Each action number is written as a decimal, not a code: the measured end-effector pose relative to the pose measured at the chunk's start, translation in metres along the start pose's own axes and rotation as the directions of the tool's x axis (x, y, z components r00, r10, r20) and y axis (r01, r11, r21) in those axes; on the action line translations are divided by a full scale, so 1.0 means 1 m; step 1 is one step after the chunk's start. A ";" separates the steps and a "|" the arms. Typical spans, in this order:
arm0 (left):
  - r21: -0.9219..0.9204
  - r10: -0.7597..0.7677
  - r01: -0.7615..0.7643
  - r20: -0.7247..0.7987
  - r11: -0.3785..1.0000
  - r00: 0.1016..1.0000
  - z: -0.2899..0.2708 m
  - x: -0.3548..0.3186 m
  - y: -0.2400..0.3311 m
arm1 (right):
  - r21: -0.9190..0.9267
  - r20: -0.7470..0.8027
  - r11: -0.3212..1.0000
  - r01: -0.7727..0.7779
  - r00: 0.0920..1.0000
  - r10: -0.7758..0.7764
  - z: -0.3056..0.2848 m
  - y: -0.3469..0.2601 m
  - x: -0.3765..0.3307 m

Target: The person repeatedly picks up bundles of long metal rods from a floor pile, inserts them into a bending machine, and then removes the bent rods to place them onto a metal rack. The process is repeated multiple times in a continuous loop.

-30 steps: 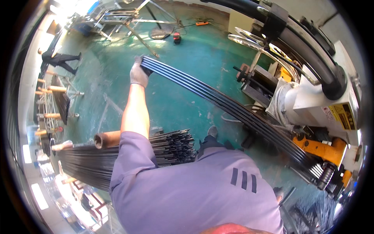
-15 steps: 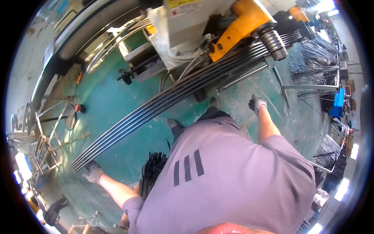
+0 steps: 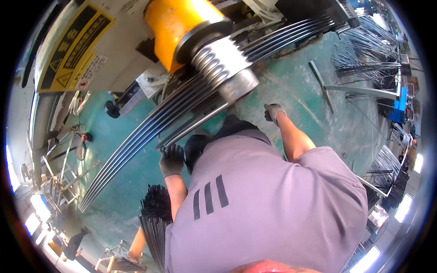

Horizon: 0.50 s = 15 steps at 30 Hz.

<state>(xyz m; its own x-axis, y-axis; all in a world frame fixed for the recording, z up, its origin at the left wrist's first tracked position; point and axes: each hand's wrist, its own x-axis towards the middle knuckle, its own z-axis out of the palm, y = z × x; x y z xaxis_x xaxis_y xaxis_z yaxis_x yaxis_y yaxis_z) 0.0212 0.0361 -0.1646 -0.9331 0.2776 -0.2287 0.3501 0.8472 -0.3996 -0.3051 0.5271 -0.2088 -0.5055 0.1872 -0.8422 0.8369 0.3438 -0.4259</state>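
Observation:
Several long dark metal tubes [image 3: 136, 136] run side by side from the machine at the upper right down to the far left. A single round bar [image 3: 195, 124] lies below them, nearer my body. My left hand [image 3: 171, 160], in a grey work glove, is beside that bar's lower left end. Its fingers are spread and slightly bent; whether they touch the bar is unclear. To the right, over the floor, hangs my gloved right hand [image 3: 274, 113]. Its fingers are curled in, and nothing shows in them.
A yellow machine arm with a ribbed metal spindle [image 3: 223, 63] juts over the tubes. Bundled black rods [image 3: 154, 204] stand by my left elbow. Racks of thin rods [image 3: 364, 59] line the right side. Someone in dark clothes [image 3: 74, 243] is at the lower left.
My left hand has left the tubes' far-left end and come in toward my body. My right hand has shifted left. The view has moved, so the machine arm looks nearer and larger.

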 end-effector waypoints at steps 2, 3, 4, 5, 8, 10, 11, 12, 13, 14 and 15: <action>-0.437 -0.215 0.164 -0.071 0.884 0.974 -0.007 0.028 0.007 | -0.002 0.030 0.993 0.122 0.992 -0.122 -0.024 -0.035 0.012; -0.454 -0.169 0.122 -0.063 0.882 0.984 -0.004 0.029 0.009 | 0.037 0.030 0.990 0.134 0.990 -0.136 -0.035 -0.045 0.012; -0.405 -0.137 0.028 -0.243 0.914 0.960 0.013 0.036 0.004 | 0.085 0.022 0.984 0.157 0.987 -0.160 -0.040 -0.053 0.010; -0.410 -0.141 0.043 -0.212 0.911 0.967 0.030 0.043 0.000 | 0.132 0.009 0.973 0.191 0.981 -0.194 -0.051 -0.061 0.011; -0.622 -0.325 0.199 -0.094 0.757 0.941 0.103 0.060 -0.004 | 0.257 -0.089 0.946 0.197 0.980 -0.180 -0.068 -0.057 0.008; -0.949 -0.616 0.304 0.195 0.076 0.763 0.136 0.063 -0.011 | 0.216 -0.005 0.967 0.134 0.991 -0.136 -0.081 -0.042 0.015; -0.906 -0.622 0.421 0.353 -0.041 0.699 0.144 0.067 -0.013 | 0.153 0.003 0.984 0.092 0.996 -0.093 -0.089 -0.035 0.022; -0.860 -0.673 0.492 0.285 0.135 0.683 0.144 0.069 -0.013 | 0.083 0.017 0.996 0.040 0.999 -0.041 -0.097 -0.029 0.032; -0.829 -0.689 0.525 0.265 0.196 0.675 0.140 0.073 -0.014 | 0.013 0.000 1.000 -0.019 1.000 0.019 -0.106 -0.027 0.046; -0.713 -0.672 0.624 0.294 0.320 0.680 0.129 0.081 -0.011 | 0.034 0.002 0.998 -0.058 0.998 0.058 -0.115 -0.029 0.063; -0.649 -0.664 0.656 0.299 0.385 0.685 0.115 0.090 -0.006 | 0.049 -0.015 0.992 -0.113 0.993 0.114 -0.123 -0.031 0.079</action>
<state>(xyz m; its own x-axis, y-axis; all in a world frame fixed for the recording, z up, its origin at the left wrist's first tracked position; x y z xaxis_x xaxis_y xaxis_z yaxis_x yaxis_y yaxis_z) -0.0551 0.0038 -0.2847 -0.8472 -0.5076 -0.1566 -0.5311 0.8024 0.2722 -0.3965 0.6443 -0.2216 -0.4101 0.2388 -0.8802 0.8980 0.2746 -0.3439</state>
